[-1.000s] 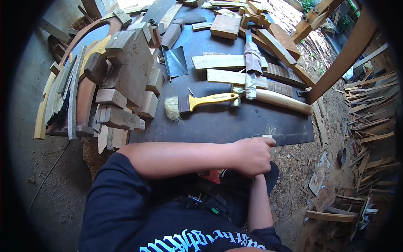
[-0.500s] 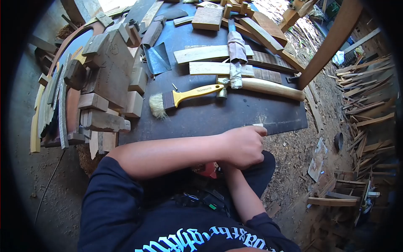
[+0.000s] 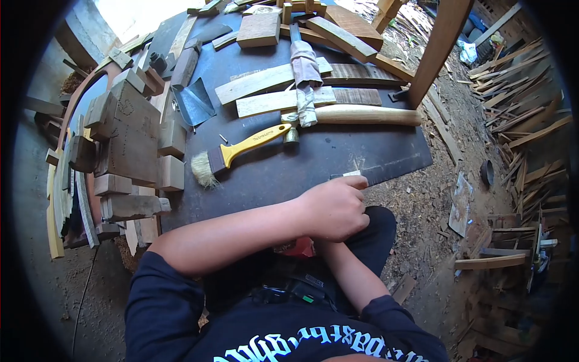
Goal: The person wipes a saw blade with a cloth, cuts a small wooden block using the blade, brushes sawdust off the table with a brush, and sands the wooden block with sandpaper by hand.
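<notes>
- A small pale piece (image 3: 351, 174) lies at the near edge of the counter, just right of the frame's centre, right at the fingers of the left hand.
- The left hand (image 3: 335, 208) is near the centre of the frame, its fingers curled into a loose fist, back facing up. Whether it pinches the pale piece, I cannot tell.
- The left forearm reaches across from the lower left; the right forearm (image 3: 353, 274) rises from the lower right and passes beneath the left hand. The right hand is hidden, so its state cannot be told.
- The dark counter (image 3: 241, 193) fills the middle and upper part of the frame.
- Left of centre on it lies a yellow-handled paintbrush (image 3: 250, 145), pale bristles pointing left, a nail (image 3: 223, 139) just beside it.
- Above centre, a hammer (image 3: 374, 114) lies with its wooden handle to the right; a cloth-wrapped bar (image 3: 305, 69) crosses over it and two pale slats (image 3: 262, 104).
- In the upper middle sits a rectangular wood block (image 3: 258, 31); left of it and lower, a bent metal sheet (image 3: 194, 102).
- A stack of wooden blocks (image 3: 129, 133) stands at the left.
- At the right, scrap wood strips (image 3: 518, 102) are heaped on littered ground.
</notes>
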Motion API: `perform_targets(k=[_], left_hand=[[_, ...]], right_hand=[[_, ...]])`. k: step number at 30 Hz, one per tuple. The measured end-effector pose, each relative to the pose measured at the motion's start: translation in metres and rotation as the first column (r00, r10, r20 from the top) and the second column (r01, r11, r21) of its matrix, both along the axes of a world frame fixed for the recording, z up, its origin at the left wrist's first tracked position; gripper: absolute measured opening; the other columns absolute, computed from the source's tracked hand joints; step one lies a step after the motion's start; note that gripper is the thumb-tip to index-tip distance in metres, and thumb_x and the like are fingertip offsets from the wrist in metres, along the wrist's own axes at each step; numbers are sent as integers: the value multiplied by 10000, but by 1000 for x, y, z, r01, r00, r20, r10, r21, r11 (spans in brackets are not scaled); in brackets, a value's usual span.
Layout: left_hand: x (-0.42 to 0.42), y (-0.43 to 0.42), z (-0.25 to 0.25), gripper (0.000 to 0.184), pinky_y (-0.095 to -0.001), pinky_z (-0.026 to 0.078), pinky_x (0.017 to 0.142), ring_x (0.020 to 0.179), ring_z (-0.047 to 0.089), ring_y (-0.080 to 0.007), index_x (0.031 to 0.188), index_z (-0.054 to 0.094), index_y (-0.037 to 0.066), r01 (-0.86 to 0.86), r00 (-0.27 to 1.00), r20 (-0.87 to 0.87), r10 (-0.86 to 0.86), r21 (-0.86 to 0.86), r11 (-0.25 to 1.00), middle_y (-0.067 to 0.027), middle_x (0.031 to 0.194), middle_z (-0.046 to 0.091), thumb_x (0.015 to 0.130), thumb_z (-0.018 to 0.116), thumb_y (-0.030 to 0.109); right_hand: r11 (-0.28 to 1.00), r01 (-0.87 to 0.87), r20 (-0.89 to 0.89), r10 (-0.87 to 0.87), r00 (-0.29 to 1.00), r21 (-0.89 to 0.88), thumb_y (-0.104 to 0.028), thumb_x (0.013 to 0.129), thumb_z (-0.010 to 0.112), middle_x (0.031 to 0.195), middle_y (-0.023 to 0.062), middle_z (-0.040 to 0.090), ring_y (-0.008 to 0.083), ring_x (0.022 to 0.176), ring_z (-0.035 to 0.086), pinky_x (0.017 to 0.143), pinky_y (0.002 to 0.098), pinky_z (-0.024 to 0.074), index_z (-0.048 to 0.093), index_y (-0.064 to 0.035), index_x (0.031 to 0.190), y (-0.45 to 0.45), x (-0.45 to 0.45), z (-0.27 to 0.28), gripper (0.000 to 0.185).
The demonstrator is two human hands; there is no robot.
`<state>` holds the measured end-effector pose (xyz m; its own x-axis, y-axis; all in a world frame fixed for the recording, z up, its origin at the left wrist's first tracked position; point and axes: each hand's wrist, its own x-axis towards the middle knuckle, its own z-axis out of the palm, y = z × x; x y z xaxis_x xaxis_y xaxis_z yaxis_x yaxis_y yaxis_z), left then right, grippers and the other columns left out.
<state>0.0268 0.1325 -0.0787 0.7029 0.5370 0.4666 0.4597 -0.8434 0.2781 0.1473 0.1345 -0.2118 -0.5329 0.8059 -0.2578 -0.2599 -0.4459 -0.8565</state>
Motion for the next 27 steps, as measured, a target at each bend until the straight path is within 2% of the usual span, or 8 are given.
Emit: perform_targets(k=[4, 7, 10, 13, 16, 22, 26, 27], left_hand=[[-2, 1, 0, 136, -443, 458, 1114, 788, 689, -223, 666, 663, 108, -1, 998, 68, 4, -39, 999, -37, 664, 668, 733, 638, 225], [3, 0, -3, 139, -441, 458, 1108, 771, 685, -227, 665, 665, 108, -26, 1000, -4, 26, 16, 1000, -40, 659, 668, 737, 642, 225], [2, 3, -5, 154, -367, 467, 982, 705, 684, -225, 615, 701, 151, -34, 996, 87, 25, 93, 995, -43, 620, 676, 707, 645, 262], [3, 2, -7, 155, -376, 476, 984, 707, 681, -225, 616, 705, 159, -45, 997, 73, 39, 87, 995, -40, 619, 672, 708, 648, 270], [4, 2, -11, 154, -442, 459, 1091, 797, 676, -236, 662, 668, 112, -27, 997, 72, 24, 49, 998, -34, 664, 671, 747, 644, 237], [10, 5, -20, 155, -443, 463, 1087, 885, 663, -251, 702, 673, 116, -85, 983, 176, 46, 223, 971, -38, 723, 662, 790, 630, 237], [-6, -7, -4, 107, -440, 457, 1105, 1024, 636, -253, 802, 671, 120, -96, 988, 135, 72, 180, 979, -46, 961, 676, 797, 641, 223], [-9, -14, -7, 103, -440, 454, 1110, 1055, 632, -252, 830, 675, 122, -145, 980, 165, 114, 191, 971, -52, 1010, 668, 803, 642, 217]], right_hand=[[1000, 5, -39, -5, 999, -24, -405, 1032, 620, 1569, 51, 463, 230, 1433, 464, 1162, 479, 403, 391, -116, 1576, 2, 12, 6, 657], [1000, -8, -33, 7, 999, -22, -409, 1032, 619, 1570, 50, 463, 230, 1434, 464, 1162, 479, 402, 391, -117, 1576, -2, -5, -1, 658], [999, -18, -37, 17, 999, -28, -412, 1033, 618, 1571, 49, 462, 230, 1434, 464, 1162, 480, 401, 391, -119, 1577, -6, -6, -5, 658], [999, -12, -66, 9, 998, -53, -415, 1033, 617, 1572, 48, 462, 230, 1434, 464, 1162, 481, 401, 391, -120, 1578, -6, 3, -6, 659], [997, -12, -97, 4, 995, -79, -418, 1034, 616, 1573, 47, 462, 229, 1434, 465, 1162, 481, 400, 391, -121, 1578, -7, 7, -11, 660], [992, -29, -196, 4, 981, -124, -424, 1035, 613, 1575, 45, 462, 229, 1434, 465, 1163, 482, 399, 391, -123, 1580, -6, 59, -6, 661], [978, -122, -224, 83, 971, -167, -428, 1035, 612, 1576, 44, 462, 228, 1435, 465, 1163, 483, 398, 391, -125, 1581, -16, 69, -15, 662], [974, -144, -190, 110, 976, -176, -418, 1031, 625, 1567, 32, 470, 221, 1432, 465, 1157, 477, 396, 399, -131, 1577, -14, 67, -18, 657]])
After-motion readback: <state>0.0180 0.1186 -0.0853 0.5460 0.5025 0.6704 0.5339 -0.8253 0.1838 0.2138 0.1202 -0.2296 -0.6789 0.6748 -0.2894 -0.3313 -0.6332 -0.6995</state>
